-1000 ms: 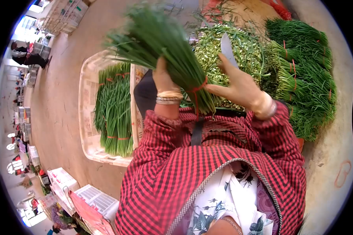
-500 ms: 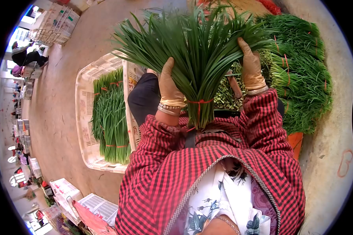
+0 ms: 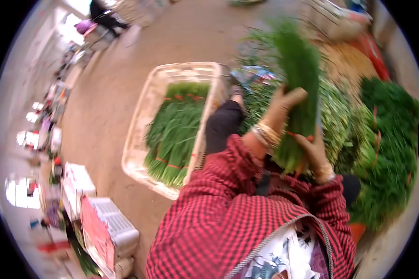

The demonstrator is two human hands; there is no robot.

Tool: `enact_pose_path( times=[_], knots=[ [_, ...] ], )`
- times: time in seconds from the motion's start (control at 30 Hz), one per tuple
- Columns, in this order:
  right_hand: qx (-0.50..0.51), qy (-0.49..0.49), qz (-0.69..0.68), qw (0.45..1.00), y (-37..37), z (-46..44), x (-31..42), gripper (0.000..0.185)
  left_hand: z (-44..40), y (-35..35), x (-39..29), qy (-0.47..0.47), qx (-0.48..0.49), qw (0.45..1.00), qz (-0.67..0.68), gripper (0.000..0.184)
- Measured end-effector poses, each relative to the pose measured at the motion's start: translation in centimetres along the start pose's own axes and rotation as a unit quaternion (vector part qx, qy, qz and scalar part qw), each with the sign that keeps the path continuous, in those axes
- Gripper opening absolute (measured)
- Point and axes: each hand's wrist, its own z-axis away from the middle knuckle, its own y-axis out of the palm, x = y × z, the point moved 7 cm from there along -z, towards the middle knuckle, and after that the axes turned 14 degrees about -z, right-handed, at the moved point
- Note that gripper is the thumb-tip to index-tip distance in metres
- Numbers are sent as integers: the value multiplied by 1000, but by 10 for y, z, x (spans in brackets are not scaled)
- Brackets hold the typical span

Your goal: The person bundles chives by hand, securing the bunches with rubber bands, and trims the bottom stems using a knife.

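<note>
A bundle of garlic chives (image 3: 299,65) stands upright in front of me, its leaf tips blurred by motion. A red band ties it near the cut ends. My left hand (image 3: 282,108), gloved and with bracelets at the wrist, is closed around the left side of the leaves above the band. Lower down, my right hand (image 3: 315,151), also gloved, grips the bundle near the band from the right. Below the hands, the pale stem ends point down towards my lap.
A white plastic crate (image 3: 137,135) on the left holds several banded chive bundles (image 3: 177,125). More bundles (image 3: 391,153) are piled on the right. Loose greens and trimmings (image 3: 335,107) lie ahead. White crates (image 3: 111,223) stand at lower left; a person (image 3: 104,16) is far off.
The bundle's leaves were fanned wide between my hands and are now gathered into a narrow upright bunch. My right hand has moved down to the band. The view has turned leftward.
</note>
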Motion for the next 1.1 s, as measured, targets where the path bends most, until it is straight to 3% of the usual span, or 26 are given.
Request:
enact_pose_path(
  times=[0.07, 0.1, 0.13, 0.17, 0.2, 0.27, 0.3, 0.37, 0.43, 0.53, 0.57, 0.6, 0.63, 0.67, 0.7, 0.73, 0.8, 0.83, 0.87, 0.9, 0.97, 1.0, 1.03, 1.07, 1.1],
  knots=[
    [-34, 49, -131, 990, -4, 5, 4, 59, -8, -9, 19, 15, 45, 998, -45, 56],
    [-42, 69, -184, 980, -8, 8, 0, 57, -6, -29, 42, -49, -3, 995, -86, 47],
    [-57, 89, -235, 966, -16, 13, -4, 55, -7, -45, 63, -73, 25, 994, -77, 34],
    [-72, 103, -267, 955, -26, 16, -12, 57, -7, -64, 96, -76, -16, 994, -81, 26],
    [-70, 101, -265, 956, -24, 20, -8, 57, -6, -81, 136, -125, 0, 988, -90, 24],
    [-29, 117, -269, 955, -7, 27, 6, 61, 11, -65, 184, -328, 60, 943, 11, 31],
    [-38, 120, -256, 958, 2, 33, 12, 64, 14, -55, 178, -326, 59, 944, 11, 31],
    [7, 149, -246, 958, 12, 36, 10, 67, 10, -17, 135, -187, 77, 949, 243, 41],
    [58, 185, -250, 949, 21, 38, 10, 67, 2, -21, 120, -174, 108, 935, 291, 45],
    [46, 184, -229, 955, 25, 26, 9, 67, -18, -32, 100, -120, 169, 912, 354, 49],
    [22, 123, -171, 977, 18, 17, 11, 71, -28, -41, 104, -126, 115, 932, 320, 47],
    [25, 122, -170, 978, 21, 10, 11, 71, -32, -45, 99, -131, 61, 947, 286, 46],
    [15, 28, -95, 995, 21, 2, 23, 74, -32, -39, 93, -128, 60, 948, 287, 46],
    [5, -67, -19, 998, 24, -3, 38, 78, -32, -44, 80, -68, -16, 982, 174, 41],
    [20, -100, 11, 995, 35, -7, 51, 82, -28, -48, 66, -8, -92, 994, 58, 36],
    [20, -100, 12, 995, 35, -18, 51, 82, -23, -52, 53, 52, -164, 983, -60, 32],
    [-98, -127, 30, 987, 9, -44, 48, 68, -8, -31, 32, 79, -170, 933, -306, 36],
    [-100, -128, 31, 986, -5, -56, 46, 68, -8, -27, 33, 80, -147, 930, -328, 41],
    [-132, -132, -53, 981, -31, -66, 45, 59, -8, -22, 36, 82, -123, 926, -348, 45],
    [-167, -134, -134, 967, -49, -70, 44, 49, -4, -22, 35, 72, -121, 939, -313, 43],
    [-229, -115, -150, 955, -61, -55, 49, 43, -4, -38, 50, 24, -117, 960, -252, 38],
    [-280, -99, -169, 940, -74, -44, 51, 36, 4, -40, 35, 36, -124, 972, -194, 40],
    [-301, -81, -187, 931, -93, -43, 36, 34, -5, -64, 63, -71, -144, 979, -128, 43],
    [-321, -66, -205, 922, -113, -41, 21, 31, 0, -61, 65, -109, -137, 984, 16, 46],
    [-311, -85, -131, 937, -116, -30, 31, 27, 7, -51, 55, -135, -117, 982, 65, 31]
  ],
)
